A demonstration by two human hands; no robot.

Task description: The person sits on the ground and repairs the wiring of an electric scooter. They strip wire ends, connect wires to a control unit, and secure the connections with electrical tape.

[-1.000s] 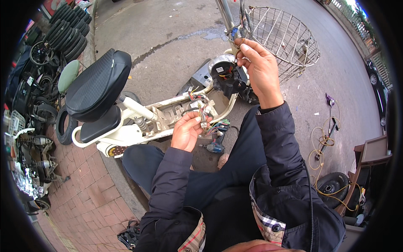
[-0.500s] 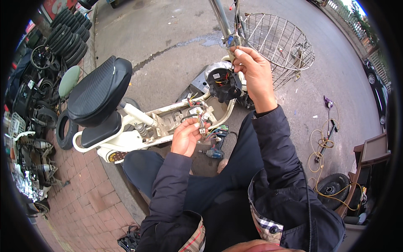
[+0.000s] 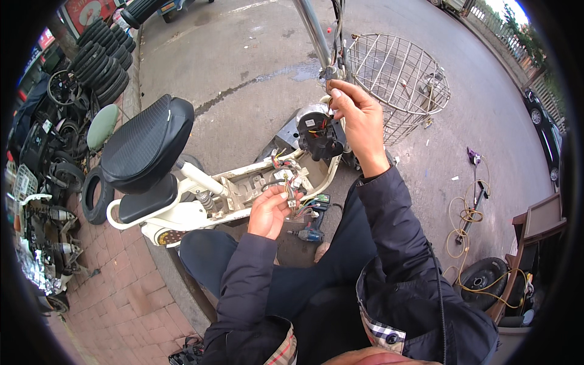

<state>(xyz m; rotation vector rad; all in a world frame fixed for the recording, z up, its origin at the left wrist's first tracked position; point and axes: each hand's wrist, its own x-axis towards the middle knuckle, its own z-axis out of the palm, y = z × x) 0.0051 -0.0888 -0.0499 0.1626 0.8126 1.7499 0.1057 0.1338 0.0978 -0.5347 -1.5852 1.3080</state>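
A partly stripped cream electric scooter (image 3: 204,173) stands in front of me. My left hand (image 3: 266,214) is closed on a bundle of coloured wires (image 3: 293,196) with connectors, over the open floor section. Higher up, my right hand (image 3: 360,125) pinches thin wires (image 3: 330,89) beside the metal steering column (image 3: 314,30); its fingertips hide part of them. Between the hands sits a black round housing (image 3: 322,139) with red and yellow wires inside. Below the left hand a blue cordless drill (image 3: 312,232) lies on the ground by my foot.
A wire basket (image 3: 398,73) is at the scooter's front and a black seat (image 3: 146,139) at its rear. Stacked tyres (image 3: 100,61) and parts line the left side. To the right lie a coiled yellow cord (image 3: 468,215) and a small wheel (image 3: 482,281).
The view has shifted slightly, so the scooter sits a little lower in the picture. Both hands keep their grips; a blue piece seen by my right fingertips no longer shows.
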